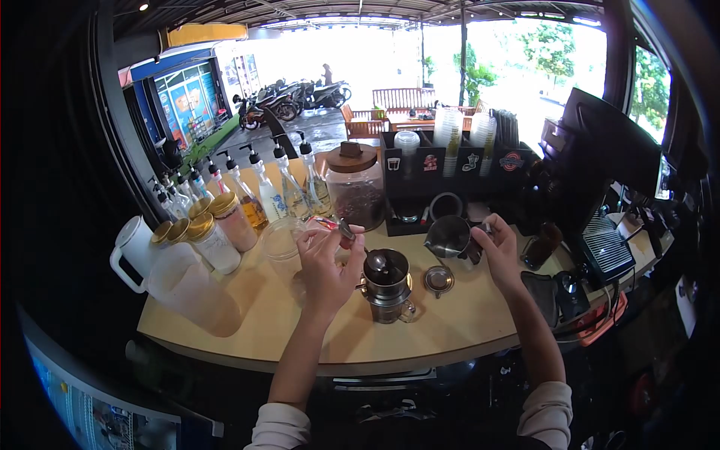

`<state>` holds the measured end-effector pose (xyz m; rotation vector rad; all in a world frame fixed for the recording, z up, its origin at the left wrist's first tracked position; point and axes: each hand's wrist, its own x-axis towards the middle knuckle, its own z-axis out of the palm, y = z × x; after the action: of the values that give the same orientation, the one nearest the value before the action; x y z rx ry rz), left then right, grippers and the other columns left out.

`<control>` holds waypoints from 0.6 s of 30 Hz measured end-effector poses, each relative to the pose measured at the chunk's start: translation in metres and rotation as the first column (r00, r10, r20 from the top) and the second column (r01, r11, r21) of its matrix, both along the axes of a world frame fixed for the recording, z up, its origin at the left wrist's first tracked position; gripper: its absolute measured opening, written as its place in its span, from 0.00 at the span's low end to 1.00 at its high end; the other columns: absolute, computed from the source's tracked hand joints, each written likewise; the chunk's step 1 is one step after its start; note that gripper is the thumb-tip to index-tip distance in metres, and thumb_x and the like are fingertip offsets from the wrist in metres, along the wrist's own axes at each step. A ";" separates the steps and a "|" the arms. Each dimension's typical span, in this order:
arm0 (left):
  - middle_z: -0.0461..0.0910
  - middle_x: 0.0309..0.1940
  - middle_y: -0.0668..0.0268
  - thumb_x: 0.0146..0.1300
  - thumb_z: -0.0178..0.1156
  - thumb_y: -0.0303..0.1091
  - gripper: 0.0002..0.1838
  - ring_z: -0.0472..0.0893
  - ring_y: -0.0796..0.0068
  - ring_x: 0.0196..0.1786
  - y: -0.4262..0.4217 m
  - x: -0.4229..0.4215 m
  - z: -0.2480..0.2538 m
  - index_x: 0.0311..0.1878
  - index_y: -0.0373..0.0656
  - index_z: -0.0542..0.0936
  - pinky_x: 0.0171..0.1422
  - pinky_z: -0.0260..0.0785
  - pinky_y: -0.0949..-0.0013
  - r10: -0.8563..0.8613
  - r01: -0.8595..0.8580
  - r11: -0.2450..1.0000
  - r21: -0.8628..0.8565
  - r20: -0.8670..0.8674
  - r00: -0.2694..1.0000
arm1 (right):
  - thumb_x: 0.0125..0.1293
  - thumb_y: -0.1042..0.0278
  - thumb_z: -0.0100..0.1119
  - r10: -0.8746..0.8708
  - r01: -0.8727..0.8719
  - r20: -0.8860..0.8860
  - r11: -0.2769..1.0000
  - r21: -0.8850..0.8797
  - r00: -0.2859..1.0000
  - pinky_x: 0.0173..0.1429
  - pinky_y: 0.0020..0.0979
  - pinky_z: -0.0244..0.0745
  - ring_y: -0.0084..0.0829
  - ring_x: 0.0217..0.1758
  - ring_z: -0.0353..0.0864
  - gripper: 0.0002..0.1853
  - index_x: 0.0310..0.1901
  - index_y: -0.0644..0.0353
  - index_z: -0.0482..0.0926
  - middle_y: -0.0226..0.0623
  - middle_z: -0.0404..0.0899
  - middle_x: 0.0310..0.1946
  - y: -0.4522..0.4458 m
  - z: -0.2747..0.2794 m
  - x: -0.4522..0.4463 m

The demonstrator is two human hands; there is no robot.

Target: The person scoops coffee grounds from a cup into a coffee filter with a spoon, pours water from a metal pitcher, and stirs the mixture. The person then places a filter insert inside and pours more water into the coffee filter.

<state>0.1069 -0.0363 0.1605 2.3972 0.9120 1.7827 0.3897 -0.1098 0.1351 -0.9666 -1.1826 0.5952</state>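
My left hand (328,259) is closed around the handle of a metal spoon (379,261), whose bowl hangs over the mouth of a metal coffee drip filter (387,279). The filter stands on a small glass cup (390,311) with a side handle. Dark contents show inside the filter, though the spoon partly hides them. To the right, my right hand (496,251) grips a metal pitcher (448,238) by its handle, tilted a little. A small round metal filter lid (439,280) lies on the counter between the filter and the pitcher.
Pump bottles (270,191), gold-lidded jars (214,244) and a plastic jug (191,289) line the left side. Behind are a wooden-lidded glass jar (354,187) and a black cup organizer (457,169). A dark monitor (607,146) and a drip tray (609,244) stand right.
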 end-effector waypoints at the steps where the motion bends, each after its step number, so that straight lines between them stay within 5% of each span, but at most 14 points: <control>1: 0.78 0.22 0.74 0.60 0.61 0.33 0.06 0.77 0.77 0.30 0.000 -0.001 -0.001 0.40 0.47 0.82 0.59 0.57 0.62 -0.003 0.003 1.000 -0.004 -0.003 1.000 | 0.66 0.72 0.60 0.005 -0.005 -0.002 1.000 -0.003 1.000 0.36 0.16 0.65 0.09 0.31 0.66 0.08 0.34 0.57 0.69 0.20 0.68 0.27 0.004 0.006 -0.005; 18: 0.77 0.21 0.74 0.59 0.62 0.32 0.06 0.76 0.77 0.30 0.012 -0.006 -0.005 0.39 0.46 0.83 0.59 0.57 0.62 -0.038 0.038 0.999 0.003 0.037 0.999 | 0.60 0.76 0.63 0.107 -0.108 0.390 0.994 -0.018 0.914 0.29 0.18 0.57 0.10 0.27 0.55 0.12 0.30 0.62 0.66 0.20 0.59 0.23 0.034 0.062 -0.056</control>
<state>0.1009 -0.0240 0.1556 2.3575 0.8549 1.8102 0.3340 -0.0755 0.1973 -1.0517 -1.6012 0.4973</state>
